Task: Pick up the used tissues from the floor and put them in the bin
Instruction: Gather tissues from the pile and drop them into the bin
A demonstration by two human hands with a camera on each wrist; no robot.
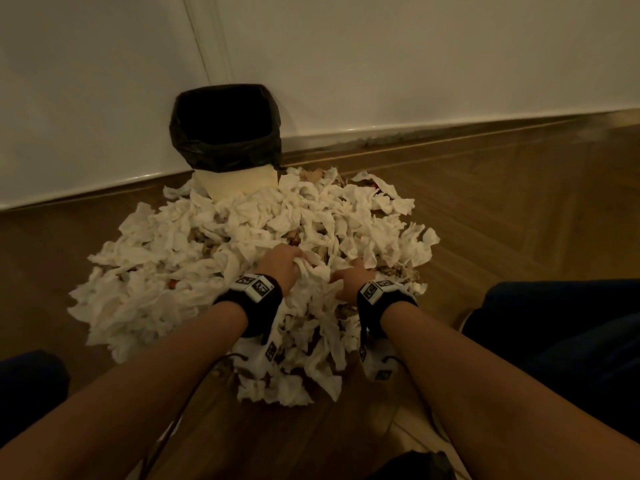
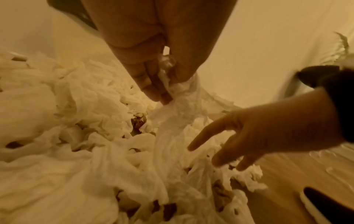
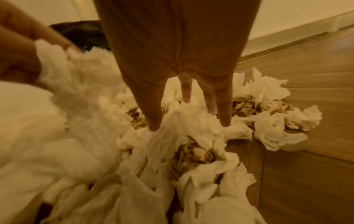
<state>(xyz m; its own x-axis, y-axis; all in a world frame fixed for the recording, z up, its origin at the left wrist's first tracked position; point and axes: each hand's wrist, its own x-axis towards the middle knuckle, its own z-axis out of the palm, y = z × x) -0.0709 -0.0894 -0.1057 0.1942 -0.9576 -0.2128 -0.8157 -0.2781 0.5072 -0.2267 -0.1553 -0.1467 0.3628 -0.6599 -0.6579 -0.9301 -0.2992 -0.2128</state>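
A big heap of crumpled white tissues point(image 1: 242, 230) lies on the wooden floor in front of a pale bin with a black liner point(image 1: 225, 157). Some brown-stained pieces point(image 3: 191, 153) show among the white ones. My left hand point(image 1: 294, 263) sits at the near middle of the heap, its fingers point(image 2: 153, 87) curled round a bunched tissue point(image 2: 180, 97) that stretches down to the pile. My right hand point(image 1: 346, 271) is just to its right, with straight, spread fingers point(image 3: 155, 118) touching the tissues point(image 3: 191, 121) and gripping nothing.
The bin stands against a white wall point(image 1: 415, 64) with a baseboard point(image 1: 450, 133) running right. Bare wooden floor point(image 1: 519, 209) lies to the right of and behind the heap. My knees in dark trousers point(image 1: 571, 323) flank the pile at the left and right.
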